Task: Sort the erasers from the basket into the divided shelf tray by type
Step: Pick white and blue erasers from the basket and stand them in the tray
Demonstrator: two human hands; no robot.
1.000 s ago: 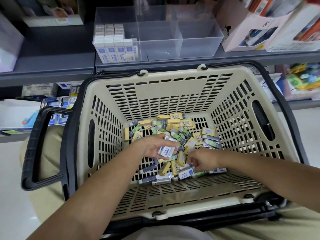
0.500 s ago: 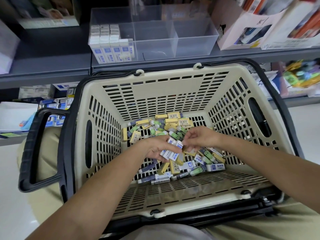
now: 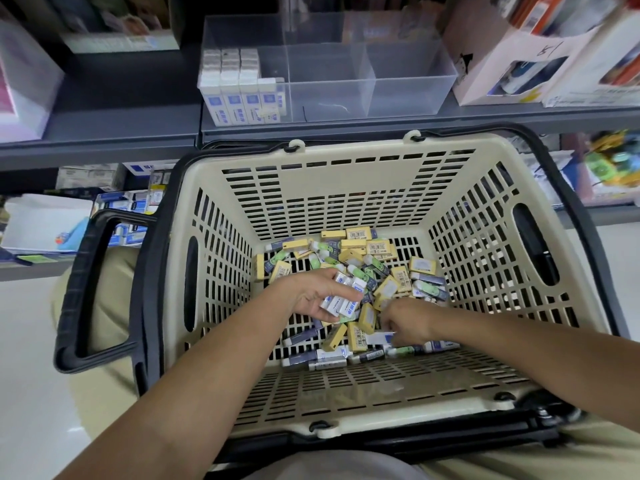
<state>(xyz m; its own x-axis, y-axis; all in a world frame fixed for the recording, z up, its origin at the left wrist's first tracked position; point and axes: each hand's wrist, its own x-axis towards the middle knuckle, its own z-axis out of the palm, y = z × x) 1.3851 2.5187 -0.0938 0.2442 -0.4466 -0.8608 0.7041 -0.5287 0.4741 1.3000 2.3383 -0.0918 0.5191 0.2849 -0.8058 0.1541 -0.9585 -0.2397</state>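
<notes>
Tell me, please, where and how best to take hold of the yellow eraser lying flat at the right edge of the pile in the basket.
Pinch the yellow eraser across its width, coming straight down from above. It lies flat, label up, with nothing on top. The basket floor behind and right of it looks bare, so set fingertips there first. The right hand is nearer.

Nothing I can read outright | white erasers (image 3: 341, 303) in my left hand (image 3: 311, 296): blue label print, too blurred | yellow erasers (image 3: 358, 233) in the basket (image 3: 346, 188): barcode stickers, digits too small | stacked erasers (image 3: 239, 102) in the tray (image 3: 408, 98): blue labels, illegible | pink box (image 3: 485, 64): handwritten dark scrawl, can't make it out
</notes>
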